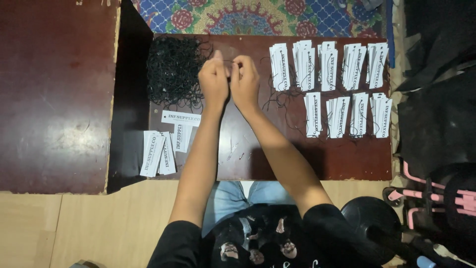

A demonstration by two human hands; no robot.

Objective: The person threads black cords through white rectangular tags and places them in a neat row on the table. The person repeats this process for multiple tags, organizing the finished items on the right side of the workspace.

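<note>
Seen from above, a seated person works at a low dark-red table (277, 164), both forearms stretched out over it. The left hand (214, 78) and the right hand (245, 79) meet side by side above the middle of the table, knuckles nearly touching, fingers curled in. Both pinch a thin black string (229, 61) between fingertips at the top of the hands; whether anything else sits in that grip cannot be told.

Just left of the hands lies a loose tangle of black strings (173, 69), heaped on the table's far left corner. Below it, near the left edge, a few white paper tags (163, 149) lie scattered and overlapping, with no strings showing on them. To the right of the hands, well apart from the loose ones, neat stacks of strung tags (329, 87) stand in two rows, five above and four below, with black threads trailing between them.

A patterned rug (258, 15) shows beyond the table.
</note>
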